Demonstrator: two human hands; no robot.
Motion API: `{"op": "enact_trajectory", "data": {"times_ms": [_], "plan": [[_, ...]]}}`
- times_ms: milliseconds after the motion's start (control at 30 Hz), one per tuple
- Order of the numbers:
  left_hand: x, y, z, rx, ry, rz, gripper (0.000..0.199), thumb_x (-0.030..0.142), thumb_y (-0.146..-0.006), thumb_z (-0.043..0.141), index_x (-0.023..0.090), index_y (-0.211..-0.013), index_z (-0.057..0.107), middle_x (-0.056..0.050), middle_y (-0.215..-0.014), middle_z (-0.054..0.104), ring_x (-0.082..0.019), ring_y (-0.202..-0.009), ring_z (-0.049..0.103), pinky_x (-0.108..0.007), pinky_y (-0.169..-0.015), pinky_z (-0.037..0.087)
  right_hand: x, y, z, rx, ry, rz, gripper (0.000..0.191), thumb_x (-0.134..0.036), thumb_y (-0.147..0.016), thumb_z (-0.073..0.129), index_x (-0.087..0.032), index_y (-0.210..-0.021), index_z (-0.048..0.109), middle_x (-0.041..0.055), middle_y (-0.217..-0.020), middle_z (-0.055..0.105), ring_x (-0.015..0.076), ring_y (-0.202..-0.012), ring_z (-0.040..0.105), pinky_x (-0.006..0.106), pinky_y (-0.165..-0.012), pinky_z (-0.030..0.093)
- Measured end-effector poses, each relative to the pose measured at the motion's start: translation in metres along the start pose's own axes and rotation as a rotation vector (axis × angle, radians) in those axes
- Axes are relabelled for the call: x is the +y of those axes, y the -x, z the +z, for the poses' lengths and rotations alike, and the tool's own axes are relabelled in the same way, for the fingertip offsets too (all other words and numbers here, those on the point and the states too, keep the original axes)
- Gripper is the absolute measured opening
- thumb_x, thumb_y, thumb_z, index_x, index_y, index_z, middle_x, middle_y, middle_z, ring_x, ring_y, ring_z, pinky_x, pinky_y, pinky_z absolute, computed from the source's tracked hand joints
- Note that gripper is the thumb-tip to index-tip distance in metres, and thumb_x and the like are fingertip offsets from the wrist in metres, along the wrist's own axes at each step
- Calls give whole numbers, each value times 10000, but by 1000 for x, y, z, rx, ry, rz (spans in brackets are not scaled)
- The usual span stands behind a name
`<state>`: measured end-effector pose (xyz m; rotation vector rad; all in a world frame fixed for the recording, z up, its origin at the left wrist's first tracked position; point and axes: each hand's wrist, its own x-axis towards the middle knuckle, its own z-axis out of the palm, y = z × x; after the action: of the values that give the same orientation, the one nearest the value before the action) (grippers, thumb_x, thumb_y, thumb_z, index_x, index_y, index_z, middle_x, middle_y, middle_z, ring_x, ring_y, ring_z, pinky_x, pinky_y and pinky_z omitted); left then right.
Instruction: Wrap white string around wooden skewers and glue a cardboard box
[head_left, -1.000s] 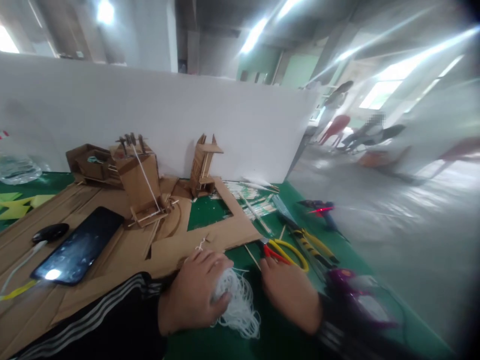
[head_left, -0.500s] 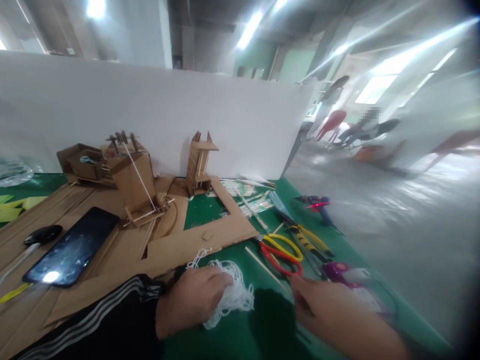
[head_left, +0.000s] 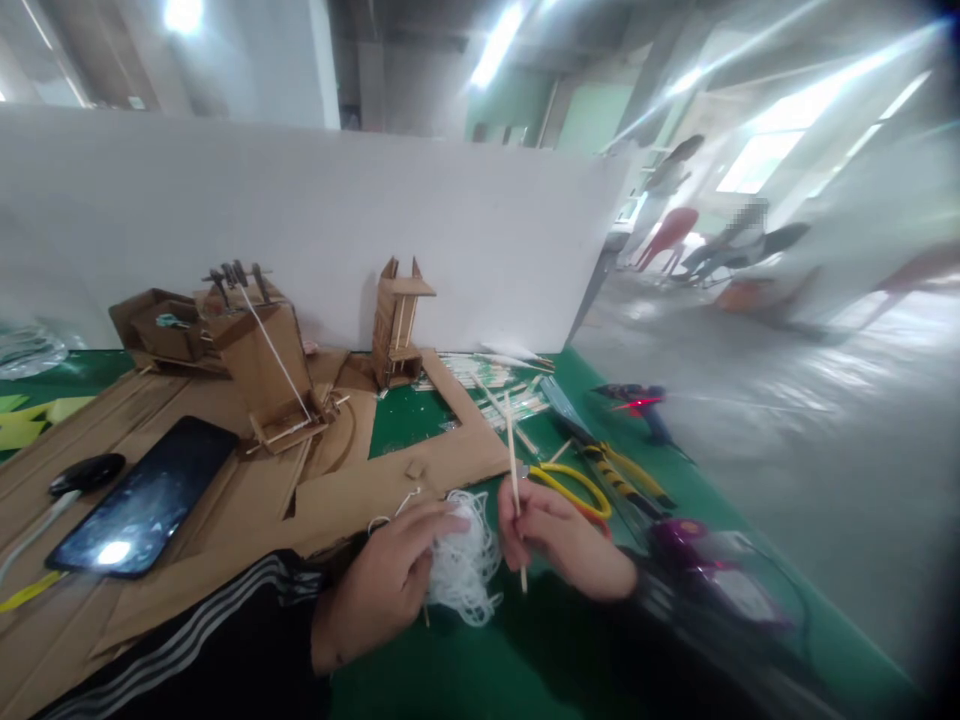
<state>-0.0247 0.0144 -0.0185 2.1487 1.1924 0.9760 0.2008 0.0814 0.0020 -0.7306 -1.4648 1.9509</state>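
My left hand (head_left: 394,570) is closed on a loose bundle of white string (head_left: 465,575), whose loops spill out to its right over the green table. Between the thumb and fingers of my right hand (head_left: 559,535) a thin wooden stick (head_left: 511,440) is pinched, standing nearly upright just right of the string. Partly hidden behind that hand lie scissors with yellow and red handles (head_left: 574,487). A flat cardboard frame piece (head_left: 397,472) stretches across the table beyond both hands.
Cardboard models, one boxy (head_left: 266,375) and one tall and narrow (head_left: 399,320), stand before a white partition (head_left: 315,220). A phone (head_left: 146,497) lies at left. Along the right edge are pliers (head_left: 630,480), a purple device (head_left: 686,540) and a glue gun (head_left: 637,400). Thin sticks (head_left: 517,405) lie behind.
My right hand has moved left and up to beside the string, and now holds a wooden stick; the one lying near the scissors is gone from the table. The string bundle has risen slightly.
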Motion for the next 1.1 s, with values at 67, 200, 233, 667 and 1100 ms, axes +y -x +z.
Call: {"op": "enact_trajectory", "data": {"times_ms": [67, 200, 233, 667, 1100], "plan": [[-2, 0, 1, 65, 8, -58, 403, 92, -888, 416, 265, -1234, 529, -41, -1295, 582, -186, -1213, 518, -331, -1052, 389, 2, -3, 12, 137, 25, 6, 88, -257, -832, 537, -176, -844, 505, -84, -460, 441, 76, -382, 416, 190, -417, 365], [-3, -1, 2, 129, 14, -120, 400, 251, -900, 517, 263, -1298, 473, -59, -1338, 552, -218, -1231, 511, -356, -1059, 395, 6, -3, 35, 111, 61, 52, 396, -352, -781, 681, -190, -1087, 488, -81, -591, 504, 62, -430, 428, 183, -433, 380], [-3, -1, 2, 122, 12, -123, 435, 278, -891, 542, 269, -1317, 454, -60, -1357, 535, -226, -1244, 500, -363, -1066, 390, 8, -3, 39, 84, 72, 50, 433, -355, -746, 722, -183, -1078, 505, -53, -664, 553, 81, -517, 500, 204, -505, 432], [4, 2, 1, 64, 37, -167, 512, 219, -836, 575, 258, -1306, 375, -76, -1160, 559, -200, -964, 572, -379, -894, 480, -5, 5, -6, 490, 30, 83, 283, -416, -704, 714, -162, -796, 628, -59, -473, 455, 56, -370, 340, 173, -348, 250], [6, -3, 0, -197, -130, -243, 510, 382, -904, 475, 287, -1390, 357, -24, -1090, 671, -150, -654, 615, -289, -677, 483, -37, 23, -23, 528, 61, 43, 212, -379, -589, 687, -214, -663, 576, -10, -518, 492, 120, -424, 393, 260, -397, 327]]}}
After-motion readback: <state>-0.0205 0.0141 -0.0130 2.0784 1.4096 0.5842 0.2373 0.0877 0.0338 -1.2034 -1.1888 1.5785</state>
